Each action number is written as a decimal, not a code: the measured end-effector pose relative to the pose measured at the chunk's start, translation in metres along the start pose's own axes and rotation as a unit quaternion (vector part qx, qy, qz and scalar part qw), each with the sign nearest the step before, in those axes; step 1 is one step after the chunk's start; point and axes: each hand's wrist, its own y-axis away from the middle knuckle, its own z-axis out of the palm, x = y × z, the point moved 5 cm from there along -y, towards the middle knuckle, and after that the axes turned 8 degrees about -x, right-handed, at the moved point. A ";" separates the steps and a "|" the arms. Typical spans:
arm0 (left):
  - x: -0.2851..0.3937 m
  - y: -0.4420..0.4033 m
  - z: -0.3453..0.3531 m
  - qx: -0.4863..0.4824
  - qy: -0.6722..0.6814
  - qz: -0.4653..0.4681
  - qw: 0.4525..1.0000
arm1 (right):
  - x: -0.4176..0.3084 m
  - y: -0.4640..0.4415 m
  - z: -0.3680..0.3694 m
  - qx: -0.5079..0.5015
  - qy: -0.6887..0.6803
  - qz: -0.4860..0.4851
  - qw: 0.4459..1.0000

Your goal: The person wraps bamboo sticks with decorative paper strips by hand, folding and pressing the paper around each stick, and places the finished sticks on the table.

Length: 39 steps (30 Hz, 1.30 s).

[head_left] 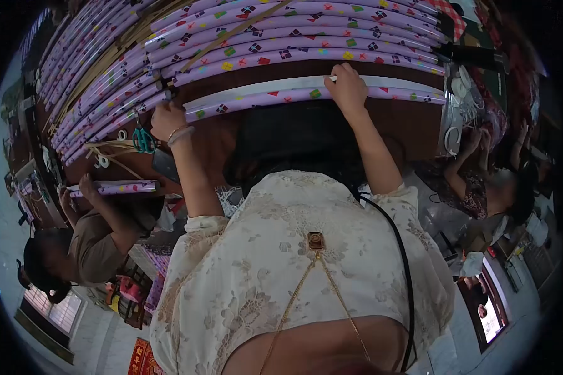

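Observation:
A roll of purple gift-patterned wrapping paper [275, 97] lies across the table in front of me, a white strip of its paper's underside showing along the far side. My left hand [167, 120] is closed at the roll's left end; its fingertips are partly hidden. Further right, my right hand [348, 90] rests over the roll with fingers closed in a pinch. A small white piece [333, 78] pokes out between thumb and fingers, too small to name. Teal-handled scissors [145, 141] lie beside my left hand.
Many finished-looking wrapping paper rolls [294, 44] are stacked beyond and to the left, with brown strips [238, 34] among them. A dark flat phone-like object [165, 165] lies near my left forearm. A co-worker at left handles another roll [116, 187]; a co-worker's hands [475, 140] show at right.

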 end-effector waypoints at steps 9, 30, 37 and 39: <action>0.183 0.096 0.006 -0.100 0.212 0.338 0.911 | -0.002 0.001 -0.001 0.022 -0.004 -0.015 1.000; 0.098 0.018 0.035 -0.367 0.009 0.125 0.922 | -0.001 0.005 -0.004 0.019 -0.031 0.001 0.999; 0.101 0.027 0.018 -0.088 0.017 0.208 0.974 | -0.001 0.002 -0.001 0.033 -0.024 -0.011 0.999; 0.143 0.058 0.011 -0.090 0.111 0.287 0.947 | -0.002 0.003 0.001 0.032 -0.024 -0.017 0.999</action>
